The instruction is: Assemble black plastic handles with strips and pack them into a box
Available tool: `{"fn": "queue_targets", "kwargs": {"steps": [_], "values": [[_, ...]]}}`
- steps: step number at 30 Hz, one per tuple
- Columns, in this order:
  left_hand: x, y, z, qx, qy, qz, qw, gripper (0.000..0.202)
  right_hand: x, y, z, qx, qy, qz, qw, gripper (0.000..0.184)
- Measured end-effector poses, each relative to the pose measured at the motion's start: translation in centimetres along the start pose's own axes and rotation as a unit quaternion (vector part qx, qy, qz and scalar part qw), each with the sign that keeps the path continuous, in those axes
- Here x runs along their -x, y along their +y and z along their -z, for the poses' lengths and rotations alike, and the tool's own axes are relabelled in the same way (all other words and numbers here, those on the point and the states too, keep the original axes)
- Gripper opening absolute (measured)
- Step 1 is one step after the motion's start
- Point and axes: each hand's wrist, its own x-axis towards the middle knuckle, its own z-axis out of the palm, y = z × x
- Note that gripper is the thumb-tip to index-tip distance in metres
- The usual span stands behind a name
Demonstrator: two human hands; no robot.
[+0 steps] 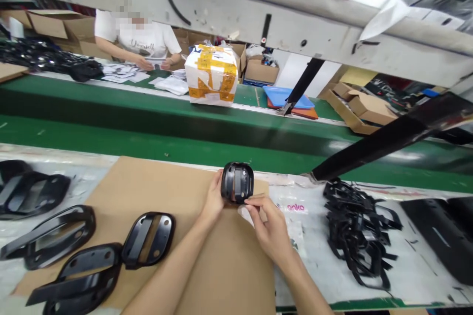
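Over the far edge of a brown cardboard sheet (221, 261), I hold up a black plastic frame (229, 177) with rounded corners and a bar across its opening. My left hand (215, 196) grips its left side, the fingers partly hidden behind it. At its lower right corner, the fingertips of my right hand (268, 221) pinch together; whether a small piece is between them I cannot make out. Several similar black frames with straps across them lie to the left, one of them (150, 240) nearest my left forearm.
A tangled heap of thin black strips (360, 236) lies on the right, beside a dark flat panel (439, 236). Beyond the green conveyor (148, 140) stands a taped white box (211, 76), and a person handles papers there. A black slanted post (377, 142) rises at right.
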Motion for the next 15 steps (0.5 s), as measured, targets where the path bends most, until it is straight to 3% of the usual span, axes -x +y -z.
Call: {"fn": "queue_targets", "kwargs": {"steps": [3, 9, 15], "values": [[-0.6, -0.1, 0.1, 0.004, 0.024, -0.029, 0.999, 0.049, -0.3, 0.4, 0.1, -0.011, -0.026, -0.007, 1.000, 0.013], [-0.9, -1.5, 0.7, 0.052, 0.006, 0.006, 0.999, 0.056, -0.5, 0.8, 0.1, -0.007, -0.046, -0.039, 0.998, 0.013], [-1.0, -1.9, 0.7, 0.058, 0.016, 0.023, 0.998, 0.050, -0.3, 0.3, -0.7, 0.052, -0.017, 0.050, 0.997, 0.019]]}}
